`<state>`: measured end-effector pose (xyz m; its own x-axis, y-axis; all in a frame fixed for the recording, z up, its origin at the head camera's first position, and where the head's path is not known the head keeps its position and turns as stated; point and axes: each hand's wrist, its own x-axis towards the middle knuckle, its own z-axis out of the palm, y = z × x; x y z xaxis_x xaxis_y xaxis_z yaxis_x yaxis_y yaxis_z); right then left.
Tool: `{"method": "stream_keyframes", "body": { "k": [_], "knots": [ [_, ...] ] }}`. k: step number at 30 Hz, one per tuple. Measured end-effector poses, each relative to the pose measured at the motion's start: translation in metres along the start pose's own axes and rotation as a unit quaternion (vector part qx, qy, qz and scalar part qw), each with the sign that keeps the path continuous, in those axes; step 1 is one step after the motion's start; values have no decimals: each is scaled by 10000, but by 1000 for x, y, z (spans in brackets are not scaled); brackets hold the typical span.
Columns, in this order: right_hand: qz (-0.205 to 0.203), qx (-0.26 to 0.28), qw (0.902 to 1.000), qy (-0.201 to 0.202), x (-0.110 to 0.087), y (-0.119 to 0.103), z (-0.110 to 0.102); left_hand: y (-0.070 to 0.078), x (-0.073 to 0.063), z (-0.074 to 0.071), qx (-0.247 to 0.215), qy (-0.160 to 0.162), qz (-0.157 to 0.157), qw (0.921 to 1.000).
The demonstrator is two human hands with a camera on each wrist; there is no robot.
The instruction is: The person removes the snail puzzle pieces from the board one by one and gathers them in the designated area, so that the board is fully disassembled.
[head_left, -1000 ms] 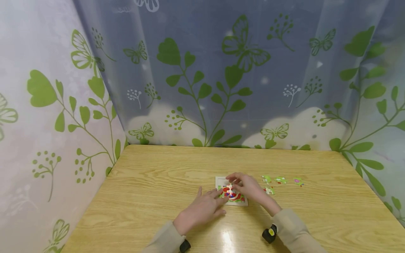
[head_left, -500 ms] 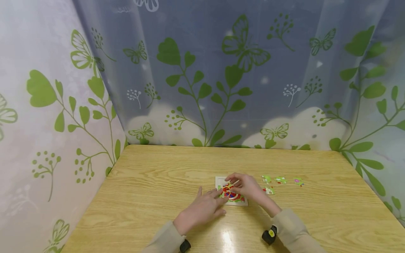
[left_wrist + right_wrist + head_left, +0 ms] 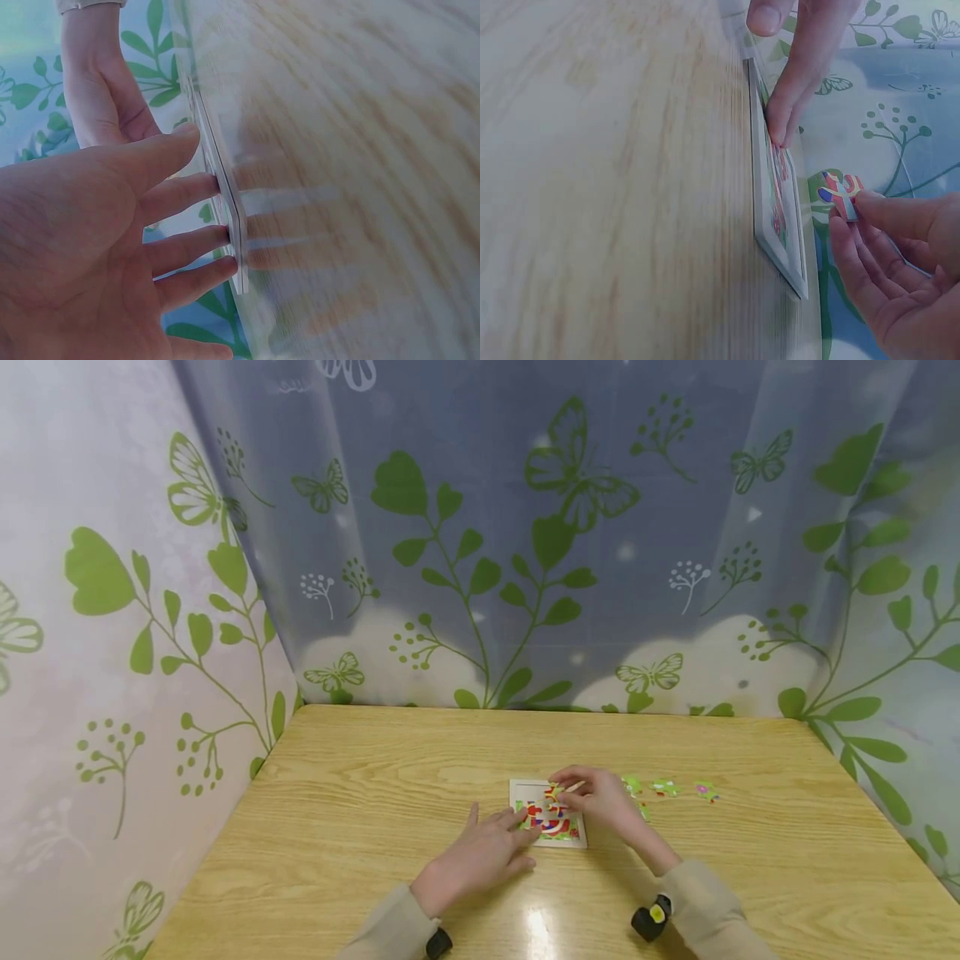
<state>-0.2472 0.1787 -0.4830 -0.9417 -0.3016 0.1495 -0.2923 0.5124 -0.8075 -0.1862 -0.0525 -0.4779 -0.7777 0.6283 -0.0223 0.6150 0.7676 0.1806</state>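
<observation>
Jigsaw piece [image 3: 841, 193], red and yellow with some blue: in my right hand [image 3: 602, 799], pinched between the thumb and a fingertip. The right wrist view shows it raised clear of the puzzle tray [image 3: 518, 789], a gap between the two; the head view shows it over the tray's far part, just left of my right fingertips.

Tray: square, pale-rimmed, lying flat between my two hands, ahead of the left and below the right. Fitted pieces [image 3: 556, 827] make up a partial picture in red, white, blue and green on the side nearer me. Part of the tray is hidden by my fingers.

Left hand [image 3: 480, 853]: grasping nothing; fingers extended and spread, fingertips resting on the tray's left portion, thumb held away from them. The left wrist view shows several fingertips meeting the tray at its edge.

Loose jigsaw pieces [image 3: 664, 787], mostly green: lying to the right of my right hand, well apart from the left. One has a pink spot and is the farthest out; two lie close beside the right hand, which partly covers them.

All of this lies on a wood-grain surface [image 3: 360, 793]. Beige sleeves [image 3: 708, 906] cover both forearms; a black device [image 3: 649, 920] sits at my right wrist. Beyond both hands hangs a curtain [image 3: 480, 635] printed with green leaves and butterflies.
</observation>
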Motion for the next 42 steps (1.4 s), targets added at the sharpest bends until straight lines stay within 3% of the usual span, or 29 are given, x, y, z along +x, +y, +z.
{"method": "stream_keyframes", "body": {
  "k": [12,22,28,35,42],
  "knots": [
    [115,355,9992,131,-11,10,-20,0,-1,2,-39,-62,-66,10000],
    [299,-79,9988,376,-23,21,-41,0,-3,4,-102,-26,-44,9999],
    [445,-104,9982,380,-35,29,-58,-1,-3,7,-110,63,24,9999],
    [444,221,9974,517,-47,37,-80,0,-3,6,-163,142,70,9997],
    [500,0,9965,666,-58,49,-96,0,-2,5,-114,162,81,9998]
  ]
}}
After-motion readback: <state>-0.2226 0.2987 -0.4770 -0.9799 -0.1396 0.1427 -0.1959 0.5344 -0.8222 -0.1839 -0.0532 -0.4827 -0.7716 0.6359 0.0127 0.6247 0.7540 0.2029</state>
